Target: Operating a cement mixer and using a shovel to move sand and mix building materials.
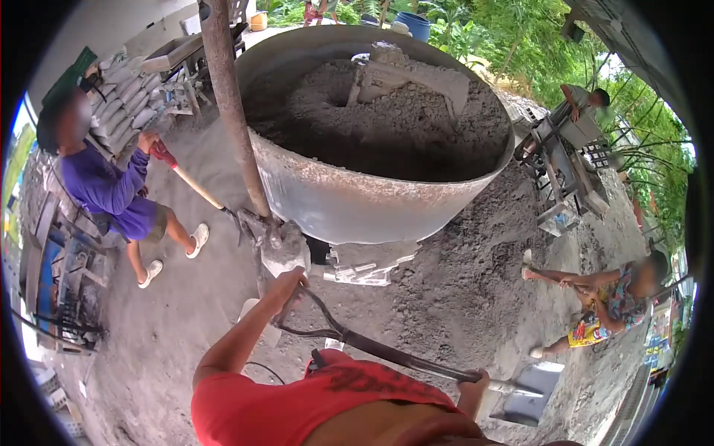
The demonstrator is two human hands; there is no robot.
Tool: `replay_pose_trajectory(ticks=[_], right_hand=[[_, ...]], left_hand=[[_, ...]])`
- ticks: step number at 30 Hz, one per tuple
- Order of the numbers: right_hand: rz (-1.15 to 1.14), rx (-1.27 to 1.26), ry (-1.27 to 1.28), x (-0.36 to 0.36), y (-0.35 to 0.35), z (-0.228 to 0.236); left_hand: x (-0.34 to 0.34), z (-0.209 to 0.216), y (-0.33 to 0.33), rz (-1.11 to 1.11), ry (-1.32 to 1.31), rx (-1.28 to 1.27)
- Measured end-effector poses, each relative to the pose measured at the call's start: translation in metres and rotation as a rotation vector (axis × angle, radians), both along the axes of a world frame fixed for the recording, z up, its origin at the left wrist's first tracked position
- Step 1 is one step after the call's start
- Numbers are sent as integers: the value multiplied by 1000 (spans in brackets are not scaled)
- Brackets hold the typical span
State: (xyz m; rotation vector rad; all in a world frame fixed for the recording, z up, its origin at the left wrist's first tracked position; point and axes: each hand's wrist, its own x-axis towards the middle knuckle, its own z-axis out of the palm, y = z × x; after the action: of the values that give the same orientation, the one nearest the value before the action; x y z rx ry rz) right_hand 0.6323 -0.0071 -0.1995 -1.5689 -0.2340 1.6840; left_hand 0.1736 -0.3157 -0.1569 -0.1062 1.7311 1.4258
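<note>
A long-shafted shovel [387,353] slants across my front from middle to lower right. My left hand [288,285] is closed around its handle end, just below the mixer's base. Lower on the shaft, near the blade, my right hand [474,383] is wrapped round it; part of that hand is hidden. The flat grey shovel blade [529,394] is low over the ground at the right, with no load visible on it. Ahead stands a large round metal mixing drum [372,197], holding grey, damp-looking mix [327,111] and a paddle arm [409,78].
A rusty post [229,104] rises by the drum's left. A co-worker in purple [104,182] holds another shovel [197,184]. At the right sits a person in patterned clothes [613,305]; another leans on a machine [569,163]. Stacked sacks [123,104] line the left wall. Loose grey material [461,297] covers the ground.
</note>
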Motion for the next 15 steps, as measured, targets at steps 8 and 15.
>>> replay_pose_trajectory(ticks=[8,15], right_hand=[[-175,57,-435,156,-160,-40],[-908,-286,103,311,-241,-139]], left_hand=[[73,35,126,-558,239,56],[196,45,135,-766,396,119]])
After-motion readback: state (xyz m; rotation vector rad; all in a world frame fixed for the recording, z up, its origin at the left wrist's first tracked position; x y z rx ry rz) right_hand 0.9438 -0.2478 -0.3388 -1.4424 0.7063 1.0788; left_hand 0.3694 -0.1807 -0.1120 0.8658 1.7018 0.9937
